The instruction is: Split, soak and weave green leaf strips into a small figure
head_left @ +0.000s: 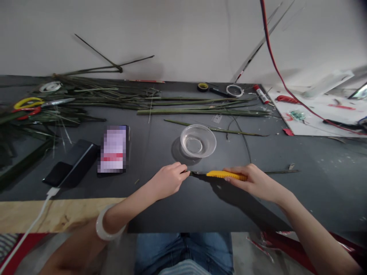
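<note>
My right hand (249, 183) is shut around a yellow utility knife (226, 175), whose dark blade points left toward my left hand (169, 180). My left hand's fingertips pinch a thin, dark bamboo strip (281, 172) at the blade tip. The strip seems to run under the knife and out past my right hand, though my fingers hide part of it. A clear glass bowl (197, 141) stands just beyond my hands on the dark grey table (309, 168).
Long green bamboo strips (200, 110) lie across the far table, with orange-handled scissors (27, 105) at the left. A pixelated phone (113, 149), a black power bank (71, 164), and tape rolls (202, 87) lie nearby. A red cable (286, 82) crosses a white sheet (315, 114).
</note>
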`<move>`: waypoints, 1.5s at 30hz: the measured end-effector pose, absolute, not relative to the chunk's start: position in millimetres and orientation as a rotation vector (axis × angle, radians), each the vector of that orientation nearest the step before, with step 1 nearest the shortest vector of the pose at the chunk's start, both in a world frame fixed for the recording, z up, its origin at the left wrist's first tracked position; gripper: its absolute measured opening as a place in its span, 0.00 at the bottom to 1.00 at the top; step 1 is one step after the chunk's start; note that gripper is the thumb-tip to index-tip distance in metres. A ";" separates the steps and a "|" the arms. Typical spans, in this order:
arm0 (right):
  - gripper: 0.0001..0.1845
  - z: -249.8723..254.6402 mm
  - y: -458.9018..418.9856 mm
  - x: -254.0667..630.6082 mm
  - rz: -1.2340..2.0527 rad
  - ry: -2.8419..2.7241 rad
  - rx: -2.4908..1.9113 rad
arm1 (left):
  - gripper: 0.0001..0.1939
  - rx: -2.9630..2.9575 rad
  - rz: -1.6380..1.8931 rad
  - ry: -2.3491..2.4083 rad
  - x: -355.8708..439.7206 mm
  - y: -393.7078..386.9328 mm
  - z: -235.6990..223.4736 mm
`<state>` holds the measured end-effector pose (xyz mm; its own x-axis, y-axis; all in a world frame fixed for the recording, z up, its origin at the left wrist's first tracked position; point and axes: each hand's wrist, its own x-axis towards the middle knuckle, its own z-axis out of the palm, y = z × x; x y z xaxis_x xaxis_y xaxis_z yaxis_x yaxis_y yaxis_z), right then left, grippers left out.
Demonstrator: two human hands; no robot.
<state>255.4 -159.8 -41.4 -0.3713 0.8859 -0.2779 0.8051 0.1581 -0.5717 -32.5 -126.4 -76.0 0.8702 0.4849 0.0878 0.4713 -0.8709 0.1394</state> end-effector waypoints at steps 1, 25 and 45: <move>0.25 -40.8 -160.2 256.0 1.020 -2.295 -1.695 | 0.15 2.930 0.174 0.754 -32.5 -126.7 -75.8; 0.29 -63.4 -170.5 270.6 1.172 -2.061 -1.670 | 0.14 2.953 0.159 0.746 -31.1 -126.8 -74.4; 0.24 -63.0 -175.7 265.7 1.047 -2.161 -1.590 | 0.14 2.942 0.167 0.750 -31.6 -126.5 -73.6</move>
